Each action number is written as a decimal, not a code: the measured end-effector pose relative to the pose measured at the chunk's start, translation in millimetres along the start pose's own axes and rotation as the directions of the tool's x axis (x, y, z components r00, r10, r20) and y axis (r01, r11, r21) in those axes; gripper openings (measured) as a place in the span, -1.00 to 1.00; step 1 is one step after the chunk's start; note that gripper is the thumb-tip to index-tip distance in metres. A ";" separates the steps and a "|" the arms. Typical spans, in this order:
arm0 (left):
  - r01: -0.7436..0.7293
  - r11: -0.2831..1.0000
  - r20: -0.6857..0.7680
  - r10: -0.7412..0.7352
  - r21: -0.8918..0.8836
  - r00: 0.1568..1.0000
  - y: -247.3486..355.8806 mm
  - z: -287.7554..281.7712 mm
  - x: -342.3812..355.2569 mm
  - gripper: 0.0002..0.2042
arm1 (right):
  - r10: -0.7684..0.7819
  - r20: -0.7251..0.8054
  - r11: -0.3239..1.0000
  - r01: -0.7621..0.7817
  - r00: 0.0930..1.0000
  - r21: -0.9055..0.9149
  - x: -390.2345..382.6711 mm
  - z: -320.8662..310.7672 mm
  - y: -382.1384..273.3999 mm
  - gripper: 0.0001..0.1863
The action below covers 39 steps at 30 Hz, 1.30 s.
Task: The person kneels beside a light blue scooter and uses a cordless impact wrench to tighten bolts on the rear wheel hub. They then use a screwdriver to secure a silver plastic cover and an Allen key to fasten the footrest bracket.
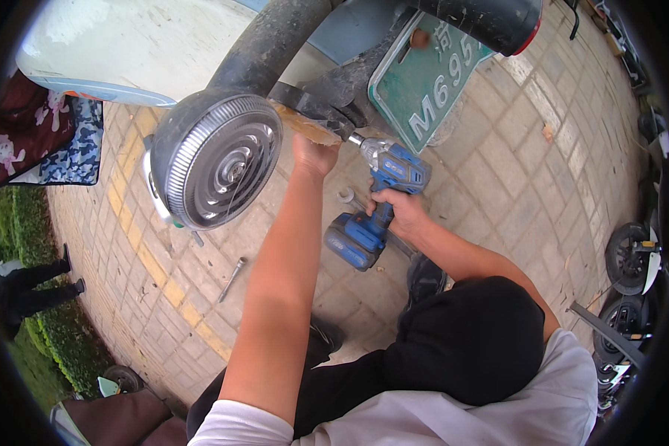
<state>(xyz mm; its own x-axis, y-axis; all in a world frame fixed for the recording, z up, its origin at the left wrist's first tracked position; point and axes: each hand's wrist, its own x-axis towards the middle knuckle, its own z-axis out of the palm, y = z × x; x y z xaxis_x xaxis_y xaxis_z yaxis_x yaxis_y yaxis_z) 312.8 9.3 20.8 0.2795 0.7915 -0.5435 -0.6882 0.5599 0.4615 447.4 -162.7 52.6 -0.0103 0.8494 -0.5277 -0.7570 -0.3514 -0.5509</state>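
My right hand (400,211) is wrapped round the grip of a blue cordless impact wrench (383,189), its battery pack at the bottom. The tool's socket end meets the end of a black bracket (308,102) under the rear of a scooter (119,56); whether it sits on a fastener cannot be made out. My left hand (316,154) reaches up against a yellowish-brown piece (308,128) beneath that bracket, its fingers mostly hidden. A large round lamp (230,163) with a clear ribbed lens hangs left of my left hand. Right of the bracket is a green licence plate (431,78).
On the brick paving (490,223) lie a socket-ended rod (233,279) and a metal wrench (348,197) behind the impact wrench. Parked two-wheelers (628,260) line the right edge. A person in dark trousers (33,286) stands by a hedge (59,349) at the far left.
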 end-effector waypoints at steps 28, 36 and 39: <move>-0.049 0.990 -0.081 0.060 0.133 0.995 11.2 12.7 -16.3 -0.38 | 0.066 0.029 0.996 -0.067 0.997 0.052 7.9 -2.6 5.3 -0.75; 0.125 0.992 0.133 -0.121 -0.022 0.984 -1.0 4.7 -30.4 -0.49 | 0.045 0.026 0.998 -0.046 0.999 0.045 7.1 -0.1 5.3 -0.77; 0.141 0.990 0.090 -0.143 0.026 0.986 -0.8 2.9 -31.2 -0.50 | 0.083 0.035 0.995 -0.085 0.996 0.055 6.9 -0.1 4.3 -0.78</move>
<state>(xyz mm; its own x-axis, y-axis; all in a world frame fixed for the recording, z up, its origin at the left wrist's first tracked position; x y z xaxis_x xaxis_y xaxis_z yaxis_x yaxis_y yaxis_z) 306.5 -15.2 39.5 0.4342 0.7221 -0.5385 -0.6241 0.6722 0.3982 444.1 -158.4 46.4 -0.0962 0.8305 -0.5486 -0.7879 -0.4003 -0.4679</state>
